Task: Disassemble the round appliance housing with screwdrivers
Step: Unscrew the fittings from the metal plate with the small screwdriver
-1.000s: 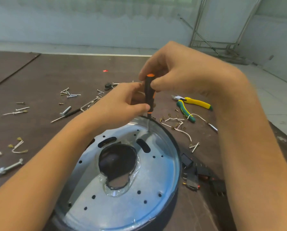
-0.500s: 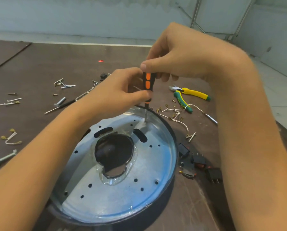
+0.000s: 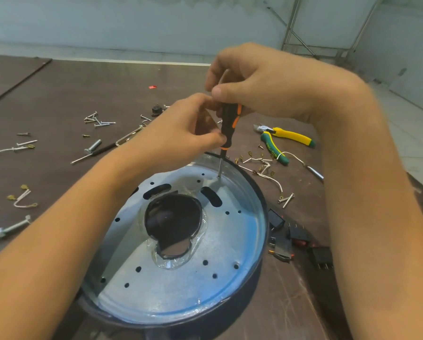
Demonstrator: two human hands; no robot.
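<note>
Head view: left hand [image 3: 181,137] and right hand [image 3: 266,87] both pinch the upright screwdriver [image 3: 230,121], tip on the round housing [image 3: 230,244]; pliers [image 3: 291,137], loose screws [image 3: 98,120] and black switches [image 3: 298,235] lie scattered beside it.

Right grip [image 3: 266,87] rolled over screwdriver [image 3: 230,123] top, hiding orange cap; handle turned, orange stripe now facing right.

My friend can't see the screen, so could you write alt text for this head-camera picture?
A right hand grips the top of a black-and-orange screwdriver and a left hand pinches it lower, its tip on the far side of a round metal housing. Loose screws, wires and yellow-green pliers lie on the brown table.
</note>
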